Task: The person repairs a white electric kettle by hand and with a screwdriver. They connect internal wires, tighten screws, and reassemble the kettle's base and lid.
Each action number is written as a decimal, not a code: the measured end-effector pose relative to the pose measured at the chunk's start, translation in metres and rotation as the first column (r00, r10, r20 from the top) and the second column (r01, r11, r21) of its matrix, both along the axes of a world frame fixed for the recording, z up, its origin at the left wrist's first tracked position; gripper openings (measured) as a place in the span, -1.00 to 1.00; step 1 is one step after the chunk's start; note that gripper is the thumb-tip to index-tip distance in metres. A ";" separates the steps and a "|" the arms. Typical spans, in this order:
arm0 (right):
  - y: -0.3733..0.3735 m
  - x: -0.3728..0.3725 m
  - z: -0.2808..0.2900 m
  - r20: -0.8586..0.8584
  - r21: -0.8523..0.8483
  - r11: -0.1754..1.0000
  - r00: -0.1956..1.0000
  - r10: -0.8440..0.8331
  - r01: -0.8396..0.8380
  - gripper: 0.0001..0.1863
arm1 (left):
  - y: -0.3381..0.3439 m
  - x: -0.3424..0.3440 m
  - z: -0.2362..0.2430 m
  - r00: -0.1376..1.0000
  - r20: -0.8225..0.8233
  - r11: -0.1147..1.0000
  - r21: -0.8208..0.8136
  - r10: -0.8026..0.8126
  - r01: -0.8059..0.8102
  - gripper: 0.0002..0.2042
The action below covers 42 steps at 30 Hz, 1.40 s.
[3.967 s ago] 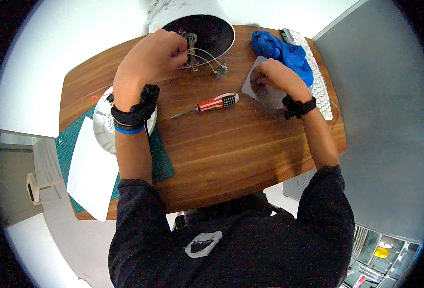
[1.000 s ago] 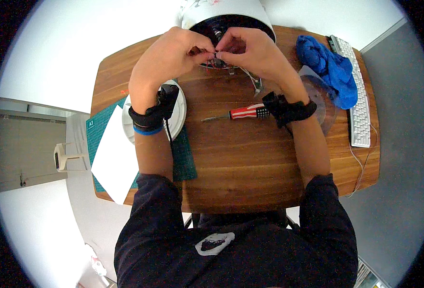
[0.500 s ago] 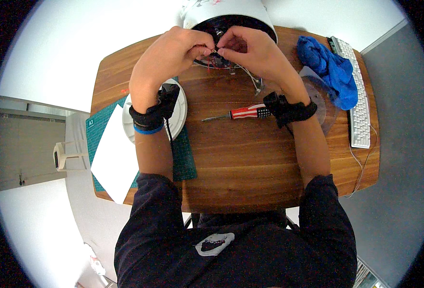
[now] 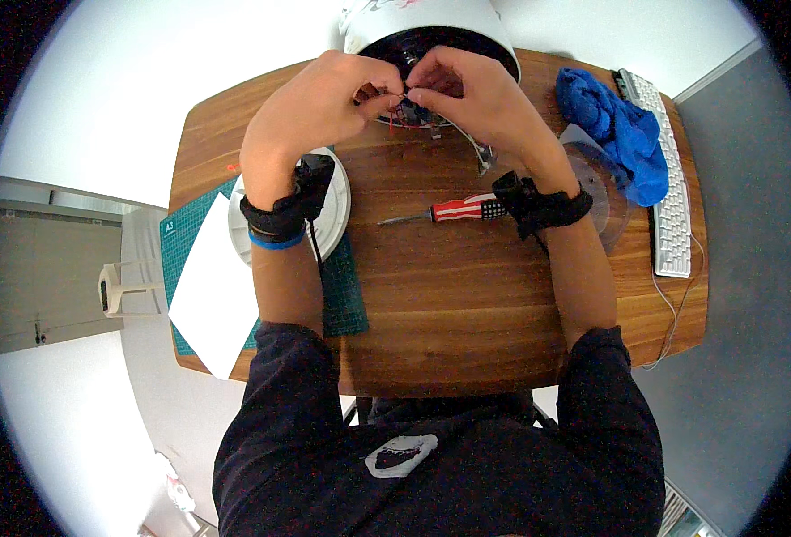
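At the table's far edge lies a white, round-bodied appliance (image 4: 431, 20) on its side, its dark open underside facing me. Loose wires (image 4: 399, 116), some red, hang out of that opening. In front of it my left hand (image 4: 328, 103) pinches with thumb and forefinger, and my right hand (image 4: 472, 94) does the same, fingertips almost meeting. What they pinch is tiny, beside the wires, and too small to name. A screwdriver (image 4: 463, 208) with a red, white and blue handle lies nearer me, by my right wrist. Both wrists wear black straps.
Under my left forearm, a white round cover (image 4: 337, 219) and a white sheet (image 4: 212, 300) rest on a green cutting mat (image 4: 346, 300). To the right are a blue cloth (image 4: 606, 134), a white keyboard (image 4: 673, 215) with its cable, and a clear round plastic piece (image 4: 603, 215).
Both hands stay at the opening with only small finger shifts. My left fingers have loosened slightly, leaving a wider gap behind the pinch. The screwdriver and other things have not moved.
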State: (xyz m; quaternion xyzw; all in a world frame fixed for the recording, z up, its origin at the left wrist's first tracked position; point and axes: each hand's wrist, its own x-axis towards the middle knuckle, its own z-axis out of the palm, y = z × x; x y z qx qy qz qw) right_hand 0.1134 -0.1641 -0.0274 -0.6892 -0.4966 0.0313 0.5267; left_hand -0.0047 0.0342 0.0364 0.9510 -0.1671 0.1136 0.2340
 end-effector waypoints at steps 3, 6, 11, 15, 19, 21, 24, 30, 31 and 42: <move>0.000 0.000 -0.001 0.006 -0.011 1.000 1.000 -0.001 0.001 -0.79 | 0.002 0.000 -0.002 1.000 0.012 1.000 -0.025 -0.015 0.015 -0.94; -0.002 -0.002 0.006 -0.002 -0.049 0.999 1.000 0.017 -0.017 -0.80 | 0.005 0.001 0.000 1.000 0.013 1.000 0.006 -0.021 0.020 -0.94; -0.001 0.000 0.003 -0.133 0.006 0.994 0.986 0.105 -0.105 -0.80 | 0.005 -0.001 0.004 0.998 -0.003 0.998 0.010 -0.056 0.056 -0.88; 0.001 0.003 0.002 -0.122 0.054 0.991 0.985 0.125 -0.119 -0.78 | 0.005 -0.001 0.006 0.997 -0.033 0.998 -0.005 -0.066 0.066 -0.84; 0.001 0.003 0.000 -0.093 0.048 0.996 0.993 0.075 -0.071 -0.77 | 0.004 0.000 0.007 0.997 -0.028 0.997 0.004 -0.074 0.074 -0.83; 0.000 0.002 0.003 -0.115 0.003 0.999 0.992 0.050 -0.050 -0.77 | 0.003 0.000 0.006 0.997 -0.007 0.997 0.028 -0.076 0.076 -0.83; 0.001 0.001 0.003 -0.155 -0.028 0.999 0.987 0.031 -0.036 -0.76 | 0.000 -0.002 0.011 0.999 -0.040 0.999 0.025 -0.023 0.024 -0.83; 0.004 0.003 -0.004 -0.259 0.029 0.992 0.957 0.127 -0.124 -0.75 | 0.001 -0.002 0.010 0.998 -0.059 1.000 0.017 -0.016 0.017 -0.84; 0.005 0.004 -0.006 -0.248 0.033 0.993 0.961 0.121 -0.117 -0.74 | 0.000 -0.001 0.008 0.999 -0.018 0.999 0.003 -0.033 0.033 -0.86; 0.008 -0.001 -0.004 -0.224 0.030 0.998 0.973 0.057 -0.051 -0.76 | 0.003 0.000 0.010 0.998 -0.054 0.998 0.053 -0.012 0.014 -0.83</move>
